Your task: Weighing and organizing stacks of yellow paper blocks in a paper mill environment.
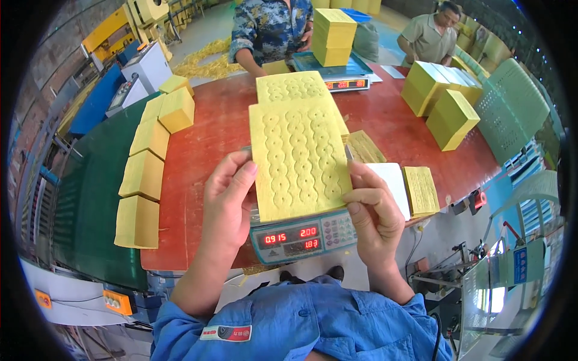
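While both hands, left hand (229, 192) and right hand (372, 207), clamp the yellow stack (299, 156), we square it on the scale (301, 236).

Left hand (227, 198), right hand (374, 207) hold yellow embossed stack (299, 157) on scale (304, 236).

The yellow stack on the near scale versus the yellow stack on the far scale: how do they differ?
The near stack is flat and broad, its embossed top face showing; the far stack is a tall, plain-looking block. Left hand and right hand grip the near stack's sides; no hand holds the far one. Both are yellow, each on a scale.
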Motion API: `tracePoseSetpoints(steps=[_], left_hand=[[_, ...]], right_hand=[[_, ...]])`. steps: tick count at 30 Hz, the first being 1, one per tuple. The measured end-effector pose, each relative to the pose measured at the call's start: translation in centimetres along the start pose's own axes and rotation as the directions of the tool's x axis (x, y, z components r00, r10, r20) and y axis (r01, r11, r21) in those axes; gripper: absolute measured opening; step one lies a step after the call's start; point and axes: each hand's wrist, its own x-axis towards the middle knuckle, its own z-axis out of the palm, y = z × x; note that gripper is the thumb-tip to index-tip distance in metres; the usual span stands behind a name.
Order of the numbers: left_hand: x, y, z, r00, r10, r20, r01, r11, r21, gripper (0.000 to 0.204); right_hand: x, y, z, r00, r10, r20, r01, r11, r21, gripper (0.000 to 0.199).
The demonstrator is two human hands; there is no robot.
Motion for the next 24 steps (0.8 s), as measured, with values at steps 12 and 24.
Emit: tracePoseSetpoints(steps=[12, 24], left_hand=[[-2.5, -10.5, 12.5, 0.983, 0.1, 0.151, -0.16, 0.869, 0.468, 0.016], [-0.5, -32.9, 25.6, 0.919, 0.051, 0.391, -0.333, 0.633, 0.699, 0.069]], right_hand=[[-4.8, 2.8, -13.5, 0.84, 0.412, -0.354, -0.322, 0.903, 0.285, 0.032], [-9.8, 18.2, -31.9, 0.709, 0.513, -0.483, -0.602, 0.798, -0.037, 0.02]])
